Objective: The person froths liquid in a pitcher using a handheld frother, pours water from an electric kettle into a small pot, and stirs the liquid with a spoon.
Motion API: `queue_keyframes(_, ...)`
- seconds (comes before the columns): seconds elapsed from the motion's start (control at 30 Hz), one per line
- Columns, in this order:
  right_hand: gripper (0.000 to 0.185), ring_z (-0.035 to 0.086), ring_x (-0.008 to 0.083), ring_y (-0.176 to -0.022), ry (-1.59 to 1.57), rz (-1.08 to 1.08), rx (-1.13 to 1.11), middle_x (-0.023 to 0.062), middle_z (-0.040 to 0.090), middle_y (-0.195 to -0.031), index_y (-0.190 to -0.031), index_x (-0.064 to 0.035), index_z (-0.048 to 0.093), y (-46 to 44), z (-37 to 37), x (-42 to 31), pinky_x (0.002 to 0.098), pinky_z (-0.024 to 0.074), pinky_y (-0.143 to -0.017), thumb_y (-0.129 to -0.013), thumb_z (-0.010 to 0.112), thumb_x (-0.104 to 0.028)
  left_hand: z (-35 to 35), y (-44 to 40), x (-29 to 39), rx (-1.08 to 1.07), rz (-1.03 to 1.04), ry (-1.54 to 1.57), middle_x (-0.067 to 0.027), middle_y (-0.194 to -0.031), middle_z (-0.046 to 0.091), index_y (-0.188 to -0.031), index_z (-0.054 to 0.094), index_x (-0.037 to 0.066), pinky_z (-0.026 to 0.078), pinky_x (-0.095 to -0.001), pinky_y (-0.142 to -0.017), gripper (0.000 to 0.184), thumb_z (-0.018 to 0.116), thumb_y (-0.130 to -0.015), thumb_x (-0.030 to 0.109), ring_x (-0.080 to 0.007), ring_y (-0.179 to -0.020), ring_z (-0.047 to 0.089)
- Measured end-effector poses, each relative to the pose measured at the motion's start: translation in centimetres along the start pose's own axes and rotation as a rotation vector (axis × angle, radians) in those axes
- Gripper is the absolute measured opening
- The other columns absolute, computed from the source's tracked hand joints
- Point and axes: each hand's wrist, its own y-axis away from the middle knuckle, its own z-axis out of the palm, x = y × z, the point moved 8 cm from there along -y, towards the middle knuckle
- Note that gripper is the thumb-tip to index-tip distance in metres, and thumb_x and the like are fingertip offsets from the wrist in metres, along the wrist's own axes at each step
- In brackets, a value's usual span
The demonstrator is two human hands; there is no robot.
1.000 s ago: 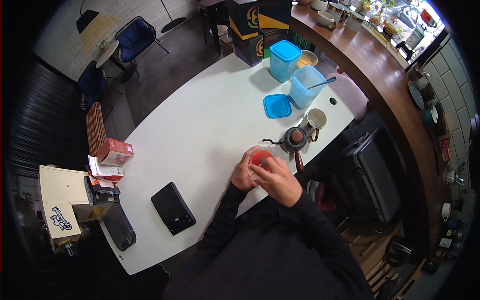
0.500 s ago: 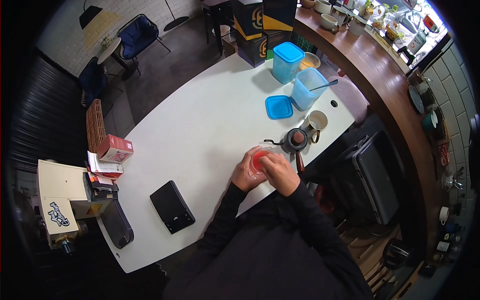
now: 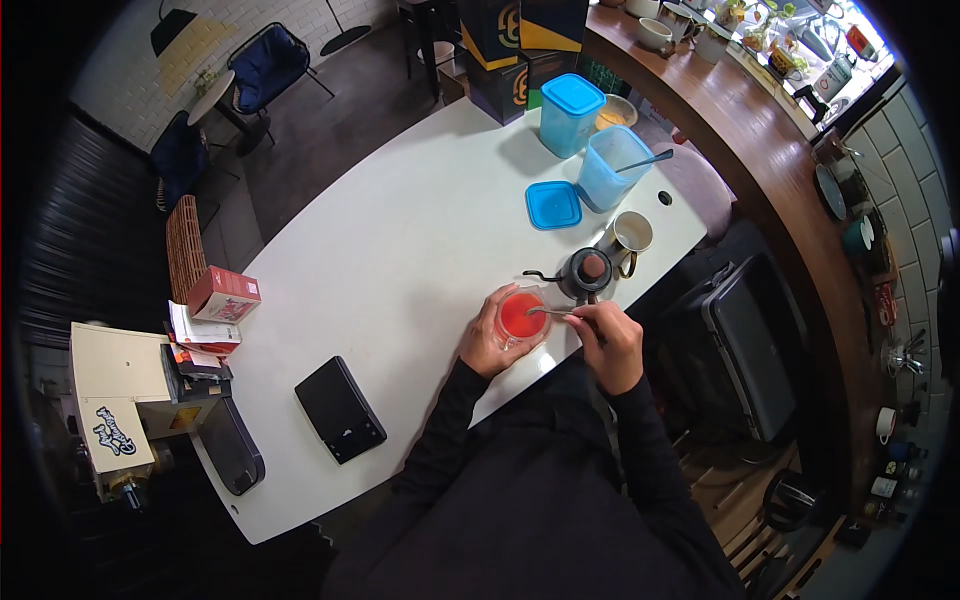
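In the head view, we see the left hand wrapped around the side of a glass, its fingers curved along the wall. The glass stands near the edge of the white table, and we observe red liquid inside it. The right hand pinches the handle of a spoon between thumb and fingertips; the spoon's far end reaches over the rim into the glass. We find a black pot just beside the glass, and next to the pot a mug. Beyond these, we locate a blue lid lying flat, a lidless container and a lidded container. A flat black device lies well apart from both hands.
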Motion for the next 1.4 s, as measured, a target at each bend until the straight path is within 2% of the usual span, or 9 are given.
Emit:
queue_keyframes(0.1,0.011,0.066,0.0216,-0.061,0.003,-0.009,0.055,0.0117,0.067,-0.076,-0.094,0.0024,0.070,0.1,-0.9,-0.1,0.0312,0.0504,-0.058,-0.090,0.079,-0.001,-0.1,0.0,0.1,0.010,0.000,0.002,-0.0166,-0.134,0.065,-0.147,0.046,0.005,0.057,-0.0435,-0.102,0.087,0.092,-0.078,0.034,-0.0349,-0.120,0.069)
queue_keyframes(0.2,0.012,0.064,0.0121,-0.061,-0.117,0.150,0.128,0.0068,0.067,-0.071,-0.091,0.0037,0.066,0.5,-1.8,1.7,0.0262,0.0486,-0.057,-0.100,0.071,-0.004,-0.1,-0.1,0.3,0.016,0.001,-0.010,-0.0161,-0.133,0.066,-0.146,0.047,0.006,0.057,-0.0431,-0.102,0.087,0.092,-0.078,0.032,-0.0342,-0.120,0.069)
queue_keyframes(0.23,0.012,0.064,0.0121,-0.061,-0.116,0.149,0.132,0.0068,0.067,-0.071,-0.091,0.0037,0.066,0.6,-2.0,2.0,0.0262,0.0486,-0.057,-0.100,0.071,-0.004,-0.1,-0.1,0.5,0.022,0.005,-0.022,-0.0160,-0.133,0.066,-0.146,0.047,0.006,0.056,-0.0430,-0.102,0.086,0.093,-0.078,0.032,-0.0341,-0.121,0.068)
queue_keyframes(0.3,0.014,0.063,0.0106,-0.060,-0.416,0.424,0.326,0.0068,0.069,-0.069,-0.091,0.0024,0.067,1.5,-3.3,5.0,0.0253,0.0480,-0.057,-0.101,0.070,-0.007,-0.2,-0.1,0.8,0.018,-0.003,-0.022,-0.0159,-0.133,0.066,-0.146,0.048,0.006,0.056,-0.0429,-0.102,0.086,0.093,-0.078,0.031,-0.0339,-0.120,0.069)
queue_keyframes(0.5,0.021,0.058,0.0082,-0.058,-0.463,0.476,0.587,0.0066,0.069,-0.072,-0.092,-0.0006,0.062,1.4,-8.9,11.6,0.0222,0.0456,-0.058,-0.108,0.062,-0.015,0.0,0.2,-0.3,-0.059,-0.062,0.000,-0.0179,-0.138,0.063,-0.151,0.040,0.001,0.050,-0.0417,-0.111,0.089,0.090,-0.080,0.022,-0.0279,-0.131,0.062)
queue_keyframes(0.77,0.021,0.059,0.0095,-0.057,-0.369,0.470,0.562,0.0084,0.069,-0.071,-0.093,-0.0001,0.060,0.5,-9.1,17.8,0.0237,0.0467,-0.055,-0.108,0.062,-0.014,0.0,0.0,0.2,-0.052,-0.035,-0.008,-0.0183,-0.137,0.064,-0.151,0.040,0.001,0.050,-0.0421,-0.110,0.090,0.091,-0.081,0.023,-0.0286,-0.129,0.063)
queue_keyframes(1.27,0.024,0.068,0.0100,-0.055,0.063,0.364,0.434,0.0062,0.069,-0.062,-0.083,0.0009,0.062,-3.5,-6.3,16.8,0.0245,0.0487,-0.050,-0.102,0.070,-0.012,0.2,0.1,-0.6,-0.040,-0.012,-0.051,-0.0184,-0.134,0.066,-0.151,0.040,0.001,0.051,-0.0415,-0.109,0.090,0.091,-0.081,0.024,-0.0283,-0.127,0.065)
queue_keyframes(1.33,0.024,0.069,0.0102,-0.055,0.080,0.367,0.421,0.0066,0.069,-0.062,-0.083,0.0012,0.062,-3.6,-6.0,17.1,0.0246,0.0489,-0.050,-0.101,0.070,-0.012,0.1,0.1,-0.8,0.009,0.024,-0.031,-0.0178,-0.137,0.062,-0.147,0.046,0.004,0.057,-0.0436,-0.101,0.088,0.093,-0.077,0.032,-0.0359,-0.120,0.068)
queue_keyframes(1.4,0.024,0.069,0.0106,-0.055,0.071,0.392,0.411,0.0071,0.069,-0.062,-0.083,0.0012,0.062,-3.6,-5.8,17.5,0.0248,0.0493,-0.049,-0.101,0.071,-0.012,0.1,0.2,-0.9,0.002,0.011,-0.029,-0.0178,-0.137,0.062,-0.147,0.046,0.004,0.057,-0.0438,-0.101,0.088,0.093,-0.077,0.032,-0.0359,-0.121,0.068)
